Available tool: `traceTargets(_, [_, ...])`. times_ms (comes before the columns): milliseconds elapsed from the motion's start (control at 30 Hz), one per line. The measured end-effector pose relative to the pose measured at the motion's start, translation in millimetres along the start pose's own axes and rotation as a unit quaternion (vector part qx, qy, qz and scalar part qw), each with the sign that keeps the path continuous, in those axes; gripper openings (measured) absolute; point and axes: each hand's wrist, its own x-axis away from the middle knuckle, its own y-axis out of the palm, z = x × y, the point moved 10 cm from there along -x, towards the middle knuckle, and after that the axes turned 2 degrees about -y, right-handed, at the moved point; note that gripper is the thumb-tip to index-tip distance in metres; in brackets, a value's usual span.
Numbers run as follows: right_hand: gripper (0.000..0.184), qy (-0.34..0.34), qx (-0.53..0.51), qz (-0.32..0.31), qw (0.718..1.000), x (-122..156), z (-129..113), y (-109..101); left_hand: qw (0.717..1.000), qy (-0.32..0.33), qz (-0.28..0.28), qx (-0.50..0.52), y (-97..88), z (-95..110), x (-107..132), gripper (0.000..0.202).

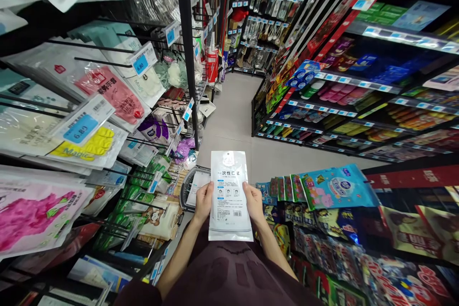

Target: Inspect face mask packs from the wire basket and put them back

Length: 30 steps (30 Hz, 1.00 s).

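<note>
A white flat packet of disposable face masks [230, 201], printed with text, small pictures and a barcode, is held in front of my body with its printed face up. My left hand [204, 199] grips its left edge, the thumb on top and the fingers hidden beneath. On the opposite edge my right hand [254, 201] holds it the same way. Partly behind the packet and my left hand is a dark-rimmed basket [184, 190] with a white item [196, 186] inside.
On the left, packs of gloves [111, 91] hang from hooks with price tags [141, 60] jutting out. Bagged snacks [337, 186] hang close on the right. Stocked shelves [358, 86] stand beyond them. A grey floor aisle [234, 110] runs ahead to a rack of utensils [265, 28].
</note>
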Motion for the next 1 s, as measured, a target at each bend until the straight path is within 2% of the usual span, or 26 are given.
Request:
traceTargets(300, [0.049,0.002,0.003,0.008,1.0,0.8,3.9,-1.9,1.0,0.012,-0.01,-0.027,1.2,6.8,0.0,0.047])
traceTargets(467, [0.048,0.006,-0.016,0.034,0.999,0.7,-2.3,-3.6,0.996,0.006,-0.038,-0.081,3.5,8.2,-2.9,0.026])
traceTargets(633, [0.048,0.004,-0.004,0.045,0.999,-1.5,-7.3,-1.0,0.973,-0.018,-0.14,-0.18,24.0,3.2,2.7,0.035])
traceTargets(767, [0.048,-0.01,0.015,0.019,1.0,-3.6,-5.7,6.3,0.942,-0.03,-0.248,-0.225,44.1,1.1,14.5,0.05])
traceTargets(900, [0.049,-0.025,0.077,-0.036,0.996,-4.6,-10.7,19.9,0.908,-0.064,-0.365,-0.193,61.6,-5.4,32.4,0.069])
traceTargets(1000, [0.055,-0.028,0.104,-0.098,0.989,-3.8,-14.7,34.5,0.906,-0.042,-0.399,-0.137,72.5,0.2,42.7,0.069])
